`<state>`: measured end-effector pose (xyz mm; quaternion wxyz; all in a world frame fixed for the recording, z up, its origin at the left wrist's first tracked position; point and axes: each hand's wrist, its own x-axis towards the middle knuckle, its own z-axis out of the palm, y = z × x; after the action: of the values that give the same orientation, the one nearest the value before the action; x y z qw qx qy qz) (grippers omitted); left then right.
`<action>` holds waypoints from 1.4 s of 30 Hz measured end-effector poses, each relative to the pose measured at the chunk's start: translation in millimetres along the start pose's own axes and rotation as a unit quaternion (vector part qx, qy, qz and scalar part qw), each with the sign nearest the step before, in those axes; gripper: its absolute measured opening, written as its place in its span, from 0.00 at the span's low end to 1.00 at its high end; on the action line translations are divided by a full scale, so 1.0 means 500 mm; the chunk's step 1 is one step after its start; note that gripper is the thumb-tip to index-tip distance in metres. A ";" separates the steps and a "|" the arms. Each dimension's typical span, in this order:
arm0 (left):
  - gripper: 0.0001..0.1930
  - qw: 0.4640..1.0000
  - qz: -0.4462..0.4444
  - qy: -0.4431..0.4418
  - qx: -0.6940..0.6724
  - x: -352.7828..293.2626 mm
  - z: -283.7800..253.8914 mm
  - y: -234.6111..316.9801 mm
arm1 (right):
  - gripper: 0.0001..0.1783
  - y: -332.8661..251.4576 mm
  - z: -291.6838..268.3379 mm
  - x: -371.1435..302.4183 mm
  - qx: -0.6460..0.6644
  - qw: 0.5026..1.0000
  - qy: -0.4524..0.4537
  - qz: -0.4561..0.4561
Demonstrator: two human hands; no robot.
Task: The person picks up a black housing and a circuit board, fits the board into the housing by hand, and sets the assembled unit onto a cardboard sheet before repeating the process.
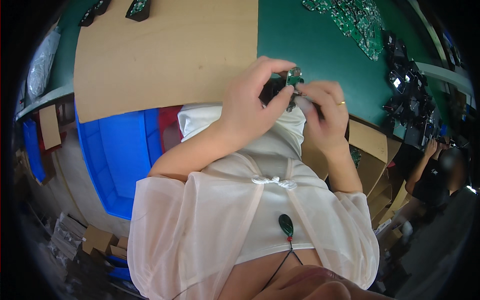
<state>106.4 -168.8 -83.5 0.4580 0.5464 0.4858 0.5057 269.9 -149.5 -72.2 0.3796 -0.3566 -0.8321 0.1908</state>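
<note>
In front of my waist, at the table's near edge, my left hand [247,102] is closed around a small black plastic housing [270,91]. A green circuit board [294,76] stands at the housing's right side, against my left thumb and fingertips. My right hand [327,117], with a ring on one finger, has its thumb and fingers pinched together at the board's right edge. What lies between those right fingertips is hidden and partly blurred. I cannot tell whether the board is seated in the housing or only held against it.
A flat cardboard sheet [165,55] covers the left of the green table [320,55]. Circuit boards [357,25] are heaped at the far right, beside several black housings [407,92]. Black parts with boards [138,9] sit at far left. Below are a blue bin [120,155] and cardboard box [367,140]; another person [432,172] is at right.
</note>
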 end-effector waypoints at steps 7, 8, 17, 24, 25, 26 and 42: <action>0.13 0.996 0.080 0.029 0.018 0.003 0.003 0.009 | 0.18 -0.012 -0.004 -0.013 0.019 0.996 0.077 0.039; 0.13 0.996 0.089 0.029 0.013 0.002 0.004 0.010 | 0.18 -0.006 -0.003 -0.013 0.005 0.998 0.063 0.011; 0.13 0.990 0.126 0.046 0.051 0.001 0.010 0.012 | 0.20 0.010 0.003 -0.012 -0.065 0.991 0.056 -0.107; 0.14 0.992 0.109 0.041 0.041 -0.002 0.013 0.023 | 0.22 0.015 0.008 -0.015 -0.092 0.979 0.083 -0.164; 0.14 0.994 0.098 0.038 0.030 -0.004 0.013 0.024 | 0.22 0.014 0.007 -0.015 -0.092 0.979 0.082 -0.164; 0.13 0.995 0.087 0.035 0.019 -0.005 0.013 0.026 | 0.22 0.012 0.004 -0.015 -0.087 0.980 0.081 -0.160; 0.13 0.999 0.049 0.013 0.007 -0.006 0.010 0.033 | 0.21 0.010 -0.002 -0.014 -0.104 0.976 0.068 -0.176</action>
<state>112.5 -173.4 -67.8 0.4224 0.5661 0.4675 0.5315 276.2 -151.2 -77.9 0.4233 -0.2540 -0.8696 0.0086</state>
